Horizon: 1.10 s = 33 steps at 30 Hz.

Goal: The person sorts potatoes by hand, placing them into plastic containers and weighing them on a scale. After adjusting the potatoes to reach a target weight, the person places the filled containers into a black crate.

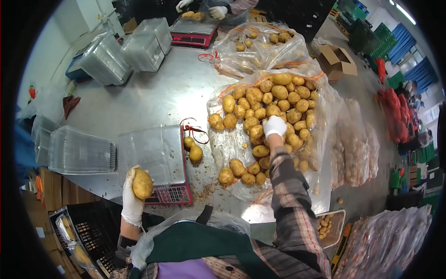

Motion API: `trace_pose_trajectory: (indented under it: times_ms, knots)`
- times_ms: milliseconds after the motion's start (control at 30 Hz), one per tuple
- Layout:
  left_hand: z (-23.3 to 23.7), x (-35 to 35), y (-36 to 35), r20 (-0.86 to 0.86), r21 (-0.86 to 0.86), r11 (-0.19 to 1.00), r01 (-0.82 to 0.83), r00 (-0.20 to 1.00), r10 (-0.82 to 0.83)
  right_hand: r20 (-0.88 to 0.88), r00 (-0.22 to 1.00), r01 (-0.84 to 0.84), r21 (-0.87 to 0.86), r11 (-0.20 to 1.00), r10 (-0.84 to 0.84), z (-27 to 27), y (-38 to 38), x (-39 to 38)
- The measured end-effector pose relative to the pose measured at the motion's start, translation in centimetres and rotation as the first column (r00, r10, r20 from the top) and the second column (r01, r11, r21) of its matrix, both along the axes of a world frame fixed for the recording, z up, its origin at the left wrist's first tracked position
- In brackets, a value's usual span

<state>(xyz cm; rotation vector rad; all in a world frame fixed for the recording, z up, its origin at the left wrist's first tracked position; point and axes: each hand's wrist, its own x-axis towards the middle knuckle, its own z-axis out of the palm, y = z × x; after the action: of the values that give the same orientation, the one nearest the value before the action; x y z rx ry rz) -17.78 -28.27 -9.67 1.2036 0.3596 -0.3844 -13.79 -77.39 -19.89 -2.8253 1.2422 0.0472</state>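
My left hand, in a white glove, is closed round a large potato beside the front left corner of a red scale. On the scale's plate lies a clear plastic tray. My right hand, also gloved, reaches down onto the potato pile in an opened clear bag. Its fingers point into the pile, and what they hold, if anything, is hidden. Between scale and bag, a misshapen potato rests on the metal table.
Stacked clear trays stand left of the scale, more at the back left. Across the table a co-worker's gloved hand is near a second scale. A cardboard box and filled sacks are at the right.
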Motion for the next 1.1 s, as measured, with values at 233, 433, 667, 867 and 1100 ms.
trace_pose_trajectory:
  times_ms: [233,433,667,867,1100]
  knots:
    - [0.9,0.2,-1.2,0.008,0.025,1.000,0.004,1.000,-0.004,0.142,0.827,-0.557,0.062,0.829,0.545,-5.4,8.8,6.1]
    - [0.6,0.2,0.0,0.002,0.019,0.998,-0.051,0.999,0.051,0.254,0.851,-0.473,-0.004,0.881,0.459,-8.1,11.5,6.1]
    - [0.6,0.1,1.0,-0.034,-0.020,0.995,-0.102,0.994,0.102,0.334,0.822,-0.469,0.857,-0.215,-0.460,-5.7,6.3,0.9]
    - [0.4,0.5,0.3,-0.065,-0.037,0.997,-0.070,0.996,0.068,0.127,0.710,-0.637,0.536,-0.554,-0.693,0.5,9.2,-7.1]
    - [0.8,0.8,0.1,-0.041,-0.068,0.997,-0.035,0.999,0.032,0.377,0.492,-0.549,0.834,0.057,-0.784,0.2,5.0,-14.1]
